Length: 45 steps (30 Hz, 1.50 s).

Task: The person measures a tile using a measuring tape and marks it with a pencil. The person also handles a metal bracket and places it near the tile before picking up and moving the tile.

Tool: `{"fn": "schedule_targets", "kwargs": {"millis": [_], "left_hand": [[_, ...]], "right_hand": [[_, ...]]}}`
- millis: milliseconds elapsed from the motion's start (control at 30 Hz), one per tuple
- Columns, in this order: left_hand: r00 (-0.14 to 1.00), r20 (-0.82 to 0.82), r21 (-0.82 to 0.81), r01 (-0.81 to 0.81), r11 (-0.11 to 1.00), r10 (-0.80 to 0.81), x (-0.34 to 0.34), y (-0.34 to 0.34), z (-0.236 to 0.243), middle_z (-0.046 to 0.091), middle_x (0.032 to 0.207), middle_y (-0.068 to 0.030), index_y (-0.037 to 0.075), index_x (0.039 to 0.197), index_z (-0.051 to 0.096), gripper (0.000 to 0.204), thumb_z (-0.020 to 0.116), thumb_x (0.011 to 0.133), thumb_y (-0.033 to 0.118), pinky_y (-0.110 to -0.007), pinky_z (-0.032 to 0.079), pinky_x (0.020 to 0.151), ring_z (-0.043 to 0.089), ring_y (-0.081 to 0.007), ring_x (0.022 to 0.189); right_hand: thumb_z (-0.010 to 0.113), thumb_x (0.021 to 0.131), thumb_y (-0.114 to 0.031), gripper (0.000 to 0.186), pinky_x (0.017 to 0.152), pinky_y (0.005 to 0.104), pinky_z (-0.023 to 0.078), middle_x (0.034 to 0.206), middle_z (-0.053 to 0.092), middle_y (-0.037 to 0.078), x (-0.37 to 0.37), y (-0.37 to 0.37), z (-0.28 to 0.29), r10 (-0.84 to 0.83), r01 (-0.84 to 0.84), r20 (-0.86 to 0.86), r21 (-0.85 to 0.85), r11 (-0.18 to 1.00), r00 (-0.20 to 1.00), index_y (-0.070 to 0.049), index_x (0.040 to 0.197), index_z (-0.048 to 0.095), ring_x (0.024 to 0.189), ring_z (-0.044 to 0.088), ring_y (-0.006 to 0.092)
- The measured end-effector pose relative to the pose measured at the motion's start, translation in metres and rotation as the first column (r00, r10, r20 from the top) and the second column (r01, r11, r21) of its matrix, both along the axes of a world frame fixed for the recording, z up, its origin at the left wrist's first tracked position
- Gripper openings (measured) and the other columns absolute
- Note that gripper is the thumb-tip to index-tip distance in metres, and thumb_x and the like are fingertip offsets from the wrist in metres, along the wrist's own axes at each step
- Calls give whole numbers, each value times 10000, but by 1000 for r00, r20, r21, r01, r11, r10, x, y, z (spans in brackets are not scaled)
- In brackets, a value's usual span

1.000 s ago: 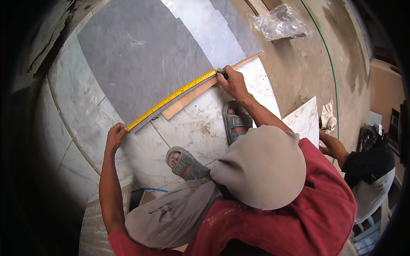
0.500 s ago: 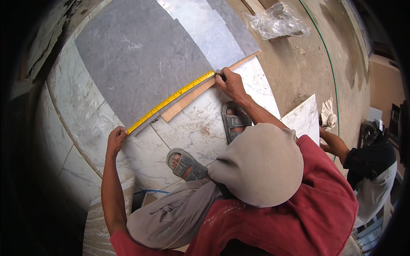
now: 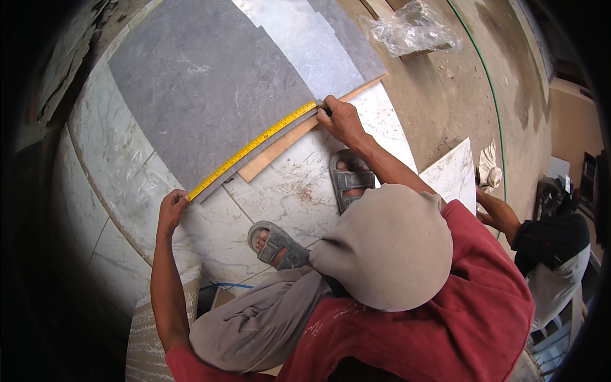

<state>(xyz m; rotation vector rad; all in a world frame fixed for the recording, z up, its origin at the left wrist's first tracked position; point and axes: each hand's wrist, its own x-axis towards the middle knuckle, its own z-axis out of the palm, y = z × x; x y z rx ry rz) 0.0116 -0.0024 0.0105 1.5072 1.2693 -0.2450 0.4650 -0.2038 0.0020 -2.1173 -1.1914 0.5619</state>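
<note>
A yellow measuring tape [image 3: 254, 146] stretches between my hands along the near edge of a grey stone-patterned sheet [image 3: 197, 76]. At its lower left end, my left hand [image 3: 170, 211] is closed with the tape pinched at the sheet's corner. My right hand [image 3: 342, 121] closes on the upper right end, its fingertips at the sheet's edge. The tape bows slightly between them; no tape case can be made out. Beneath the sheet's near edge, a light brown wooden strip [image 3: 273, 156] sticks out. A pale blue-grey strip [image 3: 324, 57] runs across the sheet's right part.
White marbled tiles [image 3: 280, 200] lie under the sheet, with my sandalled feet [image 3: 277, 245] on them. At the right, another person's hand [image 3: 496, 213] is at a loose white tile [image 3: 452, 170]. Crumpled clear plastic [image 3: 417, 28] and a green hose [image 3: 487, 70] lie beyond.
My right hand has shifted slightly up and left, and its end of the tape moved with it. My left hand stays almost still.
</note>
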Motion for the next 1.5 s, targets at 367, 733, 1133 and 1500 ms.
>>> {"fn": "schedule_targets", "kwargs": {"millis": [367, 733, 1133, 1500], "left_hand": [[1000, -10, 35, 20, 999, -20, -6, 2, -9, 559, 739, 24, 25, 881, 602, 152, 573, 867, 174, -220, 383, 623, 475, -61, 662], [1000, -6, 17, 6, 1000, -6, -7, 3, -5, 582, 751, 12, 20, 876, 609, 149, 572, 868, 164, -223, 399, 642, 496, -69, 675], [1000, -18, -34, 6, 999, -7, -8, 0, 7, 561, 773, 28, 41, 909, 599, 151, 566, 884, 186, -212, 382, 658, 480, -62, 707], [941, -2, 52, -339, 940, 339, -15, 15, 75, 540, 747, 38, 82, 926, 587, 139, 581, 913, 220, -169, 300, 543, 382, -18, 607]], "right_hand": [[571, 791, -147, 143, 586, 435, 470, 672, 594, 212, 4, 5, 1, 7, -7, -1, -25, 1000, 1000, -11, 817, 541, 626, 595, 382], [565, 802, -144, 137, 590, 438, 457, 670, 578, 220, 0, 7, 3, 32, -32, -16, -3, 999, 999, -15, 808, 521, 638, 584, 391], [569, 920, -205, 256, 617, 244, 449, 770, 609, 42, 37, 47, 13, -282, 392, -516, 115, 913, 809, 2, 1068, 594, 678, 541, 88], [467, 978, -158, 281, 649, 228, 465, 915, 640, 49, 102, 56, -22, -216, 331, -584, 96, 939, 782, 15, 1196, 506, 720, 545, 75]]}}
